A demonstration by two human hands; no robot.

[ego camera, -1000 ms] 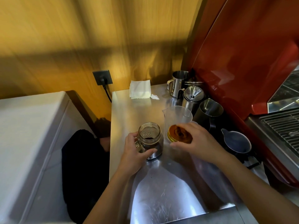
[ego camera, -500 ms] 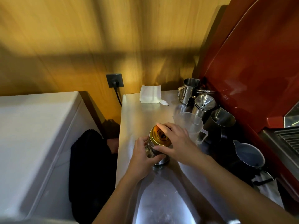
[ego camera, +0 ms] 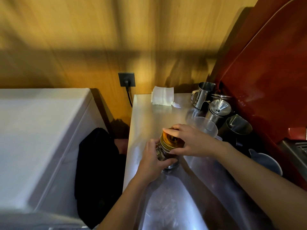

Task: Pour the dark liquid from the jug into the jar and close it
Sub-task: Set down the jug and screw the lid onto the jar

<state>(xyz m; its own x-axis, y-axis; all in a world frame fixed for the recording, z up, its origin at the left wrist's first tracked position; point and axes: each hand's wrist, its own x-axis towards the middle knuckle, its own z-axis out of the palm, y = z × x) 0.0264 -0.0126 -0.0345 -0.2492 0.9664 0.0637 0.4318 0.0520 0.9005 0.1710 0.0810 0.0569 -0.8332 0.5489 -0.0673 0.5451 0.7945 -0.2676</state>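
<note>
A glass jar with dark liquid in its lower part stands on the steel counter. My left hand wraps around its side. A gold lid sits on the jar's mouth, and my right hand grips it from above and from the right. The clear plastic jug stands upright just behind my right hand and looks empty.
Steel pitchers, a steel funnel on a can and a dark pitcher line the counter's right side by a red machine. A grey jug sits nearer. Folded white paper lies at the back. A white appliance stands left.
My right hand carried the gold lid from beside the jug onto the jar's mouth and now grips it there. My left hand has kept hold of the jar.
</note>
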